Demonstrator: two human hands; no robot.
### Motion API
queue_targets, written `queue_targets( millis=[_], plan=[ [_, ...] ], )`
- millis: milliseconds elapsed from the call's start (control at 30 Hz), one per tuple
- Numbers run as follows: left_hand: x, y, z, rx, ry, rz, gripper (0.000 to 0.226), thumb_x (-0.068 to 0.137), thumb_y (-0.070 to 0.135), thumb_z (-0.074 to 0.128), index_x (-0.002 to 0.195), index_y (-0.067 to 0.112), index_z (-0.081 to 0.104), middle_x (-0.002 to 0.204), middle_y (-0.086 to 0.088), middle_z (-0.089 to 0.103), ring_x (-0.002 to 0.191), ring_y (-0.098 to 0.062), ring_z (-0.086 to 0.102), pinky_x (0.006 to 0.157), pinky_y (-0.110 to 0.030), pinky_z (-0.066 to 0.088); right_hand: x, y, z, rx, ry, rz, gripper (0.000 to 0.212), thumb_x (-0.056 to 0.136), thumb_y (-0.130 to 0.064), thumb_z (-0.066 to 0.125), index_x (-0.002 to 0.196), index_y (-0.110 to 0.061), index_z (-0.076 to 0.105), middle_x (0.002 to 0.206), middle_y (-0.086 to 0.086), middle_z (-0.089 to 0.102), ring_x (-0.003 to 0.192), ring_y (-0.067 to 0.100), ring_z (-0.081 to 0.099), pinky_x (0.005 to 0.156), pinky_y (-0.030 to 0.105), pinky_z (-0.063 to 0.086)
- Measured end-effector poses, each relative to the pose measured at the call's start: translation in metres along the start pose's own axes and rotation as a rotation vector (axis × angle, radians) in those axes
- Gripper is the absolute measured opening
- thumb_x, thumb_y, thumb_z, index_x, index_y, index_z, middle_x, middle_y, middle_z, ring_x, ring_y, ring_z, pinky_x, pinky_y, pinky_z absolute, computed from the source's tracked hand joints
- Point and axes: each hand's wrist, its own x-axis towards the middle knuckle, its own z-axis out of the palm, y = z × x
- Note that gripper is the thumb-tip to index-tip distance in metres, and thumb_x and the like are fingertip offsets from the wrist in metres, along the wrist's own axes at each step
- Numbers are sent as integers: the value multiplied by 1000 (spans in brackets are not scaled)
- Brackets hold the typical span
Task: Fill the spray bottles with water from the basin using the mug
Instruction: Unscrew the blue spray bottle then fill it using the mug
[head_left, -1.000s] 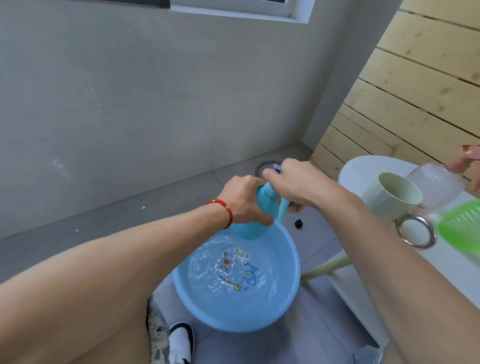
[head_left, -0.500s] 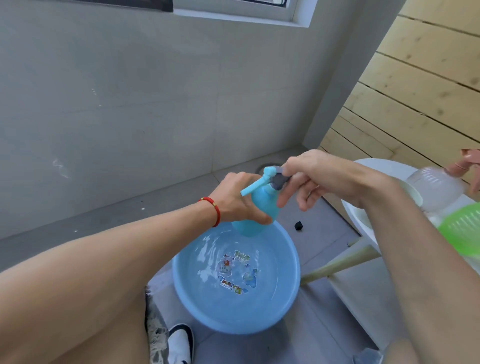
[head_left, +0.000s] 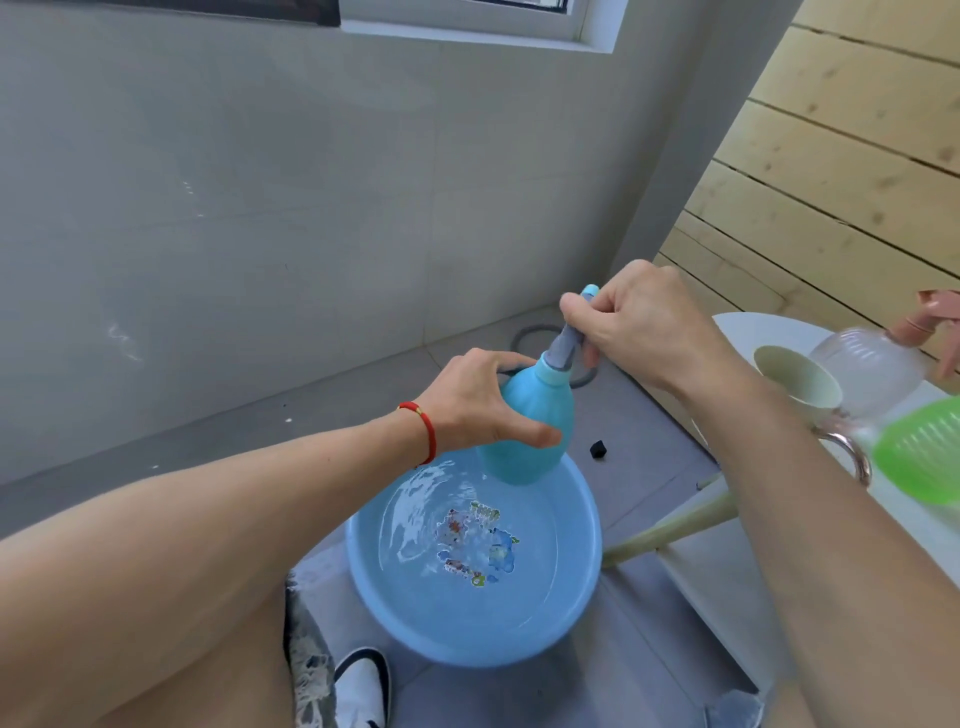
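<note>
The blue spray bottle (head_left: 530, 426) hangs tilted over the far rim of the water-filled basin (head_left: 582, 525), the left hand (head_left: 480, 402) wrapped around its body and the right hand (head_left: 636, 317) pinching its spray head (head_left: 571, 343). This looks like the step of working the head at the neck, though I cannot tell whether it is going on or coming off. If it is coming off, the next move calls for the mug (head_left: 797, 376) on the white table (head_left: 737, 327).

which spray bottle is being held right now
The blue spray bottle, gripped by the left hand over the basin; the clear bottle stands untouched on the table.

Single head-worn wide-angle view, forward and down, close over basin (head_left: 582, 525).
</note>
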Motion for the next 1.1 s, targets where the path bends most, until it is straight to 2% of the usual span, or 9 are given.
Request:
queue_targets(
  millis=[133,200,300,500,733,833,900,1000,1100],
  plan=[
    [2,2,-3,36,39,24,37,62,35,93,94,33,74,72,13,71,65,-4,64,66,-31,58,-2,0,-8,74,78,-38,51,94,-44,59,57,-12,71,44,-2,56,52,12,54,57,28,41],
    [2,1,-6,59,43,32,36,63,34,93,93,34,73,66,18,67,61,0,60,61,-22,50,-3,5,-17,32,151,-192,22,87,-40,62,82,-22,73,79,-5,68,79,13,61,71,27,45],
    [1,-1,-7,93,39,46,37,63,35,93,92,40,71,61,22,63,58,3,57,58,-13,42,-6,17,-18,-1,-140,-364,37,77,-30,60,113,-30,68,125,-9,62,123,12,54,104,32,44],
    [1,-2,-3,155,41,84,41,61,36,92,98,35,75,71,11,70,65,-5,63,59,-21,50,-11,14,-4,-65,-59,-210,28,88,-53,66,93,-27,76,74,-12,67,89,18,62,80,40,53],
    [5,1,6,274,157,168,51,58,44,90,105,32,75,78,11,68,83,-19,52,77,-28,45,-9,-2,4,109,-65,108,22,80,-29,60,76,-17,78,70,6,74,72,25,71,60,40,62],
    [5,-1,3,272,159,169,51,58,43,90,104,30,75,73,13,64,77,-13,48,74,-27,46,-6,-1,3,281,-92,137,18,87,-26,60,102,-24,70,72,5,75,58,23,72,46,29,53],
    [5,-2,-4,209,113,159,41,59,38,92,96,30,75,66,10,64,62,-5,52,65,-26,50,-4,12,-3,406,-149,63,26,93,-20,55,116,-31,64,81,2,77,65,18,73,62,33,56],
    [3,-2,-12,156,33,143,31,63,32,94,83,37,71,61,14,60,55,-1,51,56,-19,45,-5,32,-9,267,-310,-260,64,87,5,55,133,-39,59,136,-13,59,124,-1,56,96,27,52],
    [3,-2,-13,197,-36,140,32,62,33,95,73,40,65,56,15,54,52,-4,47,52,-17,37,-8,31,6,66,-410,-477,54,80,-8,84,125,-32,66,145,-10,49,135,2,43,106,15,36]
  ],
)
